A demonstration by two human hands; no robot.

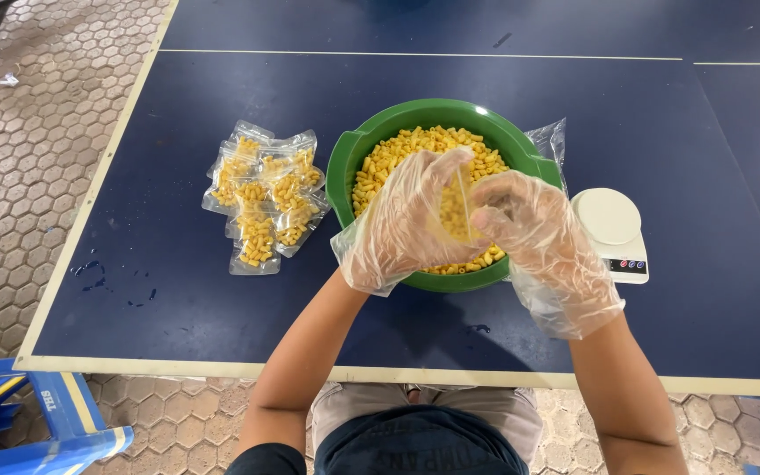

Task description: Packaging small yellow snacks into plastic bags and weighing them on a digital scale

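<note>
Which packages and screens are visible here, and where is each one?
Small clear plastic pouch: held between both gloved hands, yellow snacks inside.
Pile of filled clear pouches: left of the green bowl.
Empty clear bags: behind the bowl's right rim.
White kitchen scale: right of the bowl; display unreadable.

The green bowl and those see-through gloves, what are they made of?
The green bowl looks like smooth, shiny plastic; light glints off its rim. The gloves on the left hand and right hand seem thin, crinkly clear plastic film: loose, wrinkled, with skin showing through.
</note>
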